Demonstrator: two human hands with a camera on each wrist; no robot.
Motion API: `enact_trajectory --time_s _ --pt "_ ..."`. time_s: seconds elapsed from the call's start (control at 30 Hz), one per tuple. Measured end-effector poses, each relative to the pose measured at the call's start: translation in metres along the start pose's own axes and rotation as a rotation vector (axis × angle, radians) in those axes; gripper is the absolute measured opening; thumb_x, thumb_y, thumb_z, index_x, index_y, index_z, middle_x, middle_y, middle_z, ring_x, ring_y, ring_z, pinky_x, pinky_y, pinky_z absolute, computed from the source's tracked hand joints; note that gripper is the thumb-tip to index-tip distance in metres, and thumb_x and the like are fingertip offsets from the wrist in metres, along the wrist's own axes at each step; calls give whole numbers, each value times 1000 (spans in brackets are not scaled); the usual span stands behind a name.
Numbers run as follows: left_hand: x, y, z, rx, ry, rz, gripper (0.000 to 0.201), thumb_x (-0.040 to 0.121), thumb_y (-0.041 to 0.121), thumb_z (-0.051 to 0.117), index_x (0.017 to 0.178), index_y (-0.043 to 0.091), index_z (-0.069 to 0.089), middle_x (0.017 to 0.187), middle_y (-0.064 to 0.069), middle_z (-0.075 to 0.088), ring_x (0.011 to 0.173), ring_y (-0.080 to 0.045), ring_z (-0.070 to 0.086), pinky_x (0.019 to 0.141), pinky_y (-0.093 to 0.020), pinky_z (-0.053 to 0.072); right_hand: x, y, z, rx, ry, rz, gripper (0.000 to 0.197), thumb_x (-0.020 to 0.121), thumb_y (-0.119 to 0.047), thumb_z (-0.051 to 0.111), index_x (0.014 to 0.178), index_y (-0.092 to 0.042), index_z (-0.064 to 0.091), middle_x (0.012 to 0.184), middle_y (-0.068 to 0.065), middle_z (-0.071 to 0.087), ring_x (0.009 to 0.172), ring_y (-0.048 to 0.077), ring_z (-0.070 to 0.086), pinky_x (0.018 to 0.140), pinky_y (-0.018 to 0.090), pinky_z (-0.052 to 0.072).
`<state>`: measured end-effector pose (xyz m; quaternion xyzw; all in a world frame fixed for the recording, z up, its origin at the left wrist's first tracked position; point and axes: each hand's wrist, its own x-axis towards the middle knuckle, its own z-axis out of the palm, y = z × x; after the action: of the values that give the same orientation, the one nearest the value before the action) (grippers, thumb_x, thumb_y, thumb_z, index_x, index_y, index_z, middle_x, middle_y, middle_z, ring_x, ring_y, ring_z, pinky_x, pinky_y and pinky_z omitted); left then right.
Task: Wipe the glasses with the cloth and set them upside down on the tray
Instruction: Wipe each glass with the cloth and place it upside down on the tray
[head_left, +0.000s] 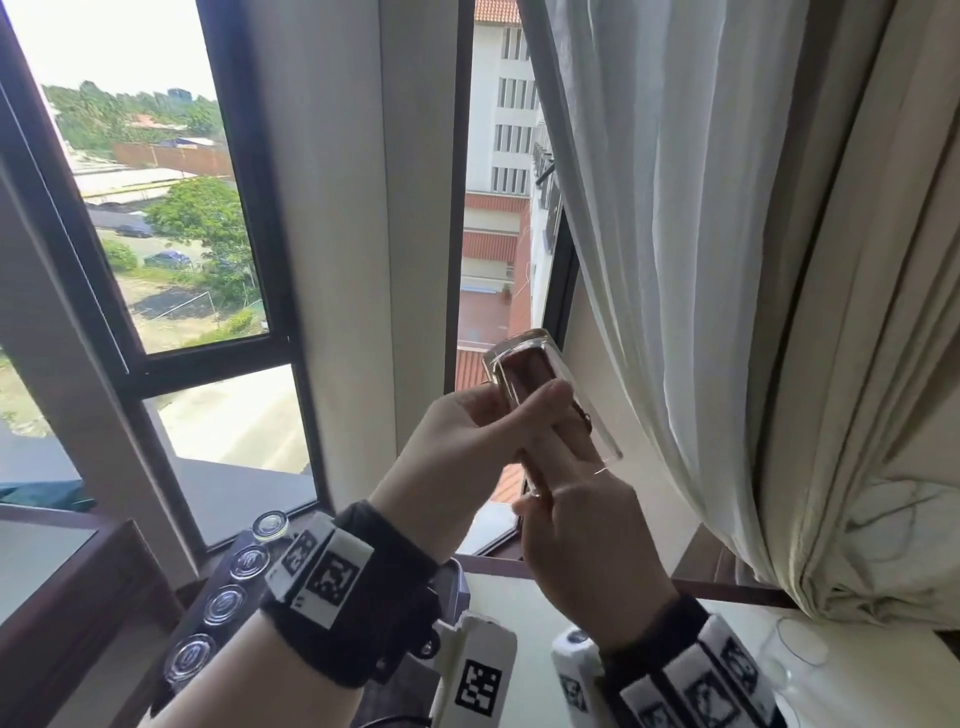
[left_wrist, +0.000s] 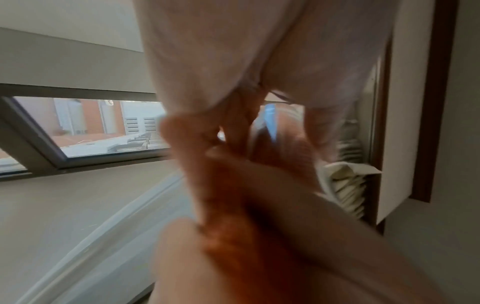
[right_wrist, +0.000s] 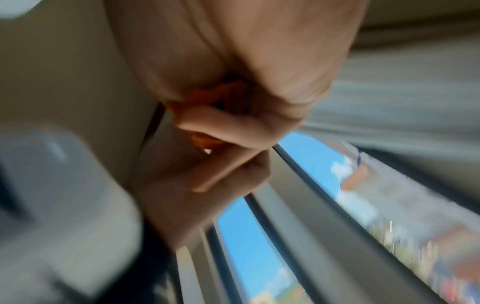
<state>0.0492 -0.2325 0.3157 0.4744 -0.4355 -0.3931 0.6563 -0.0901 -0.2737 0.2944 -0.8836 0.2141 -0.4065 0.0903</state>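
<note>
window-lit clear cylindrical glass (head_left: 550, 402), both hands

Daylight pours through a dark-framed window (head_left: 171, 218) on the left, showing trees, parked cars and low roofs outside; a pale wall pillar (head_left: 358, 234) separates it from a narrow pane (head_left: 493, 218) — a white and brick-red building beyond; cream curtains (head_left: 753, 286) hang bunched at the right; a dark wooden ledge (head_left: 78, 587) sits at lower left.

High-rise hotel-like room, dark-framed window (head_left: 208, 364), white curtain (head_left: 727, 260), upturned glasses (head_left: 223, 605)
</note>
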Motion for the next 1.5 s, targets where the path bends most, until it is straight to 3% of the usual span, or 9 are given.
enact_trajectory --time_s 0.17,0.33,0.43,0.63,0.73,1.03,1.23,1.37,1.5 --pt "-5 1 -6 -401 -150 -18 30 89 24 74 106 0 76 102 -20 74 92 -25 74 84 -31 61 -3 -21 -11 1376 -177 375 85 87 17 59 146 -43 45 90 7 74 49 33 65 42 33 51" --pt "1 8 2 51 178 -7 43 86 46 82 93 4 81 96 -19 79 95 -33 78 88 -39 64 -6 5 7 188 -125 24 95 89 7 59 153 -53 23 150 -13 50 72 19 73 65 26 62" --pt "-2 3 8 201 206 21 43 82 52 85 89 9 83 87 -13 80 89 -31 79 86 -40 65 -5 13 15 -156 -60 -48 91 75 3 67 153 -31 34 136 -7 62 62 16 66 59 30 60" --pt "-5 -17 -4 -397 -130 -80 48 84 36 79 110 -4 73 109 -27 72 92 -29 74 87 -37 63 -9 -23 -7 1729 -217 412 66 84 -13 71 145 -22 48 81 18 64 45 20 61 38 23 47" --pt "-6 -24 -7 -451 -247 -35 61 95 34 74 136 -8 58 138 -31 61 122 -35 65 114 -53 47 -7 -17 -1 2304 -247 415 51 100 -25 55 146 -8 41 122 22 62 46 22 66 40 25 52" --pt "-9 -2 -3 27 -101 -103 49 101 48 52 129 12 70 128 -8 74 125 -24 67 109 -42 51 -3 5 -9 828 343 551 23 86 -30 77 90 -15 60 55 11 51 35 22 48 38 29 42" --pt "-10 28 10 -49 -41 -57 59 87 58 66 103 2 76 98 -14 78 90 -17 76 81 -28 62 -6 12 -2 -116 154 -147 50 94 -22 68 141 -33 56 148 -9 51 80 10 69 66 23 58" --pt "-9 32 10 77 7 97 49 70 42 86 95 1 78 89 -12 79 85 -20 77 79 -24 60 -6 6 6 -64 48 -63 84 86 -13 68 154 -41 28 134 -9 59 63 11 64 67 27 60" --pt "-4 20 -4 -53 -199 132 46 76 42 87 102 5 78 106 -21 75 103 -35 73 99 -43 58 -5 -15 -10 1025 -64 384 63 81 8 68 125 -37 64 67 8 67 41 19 52 42 24 45"
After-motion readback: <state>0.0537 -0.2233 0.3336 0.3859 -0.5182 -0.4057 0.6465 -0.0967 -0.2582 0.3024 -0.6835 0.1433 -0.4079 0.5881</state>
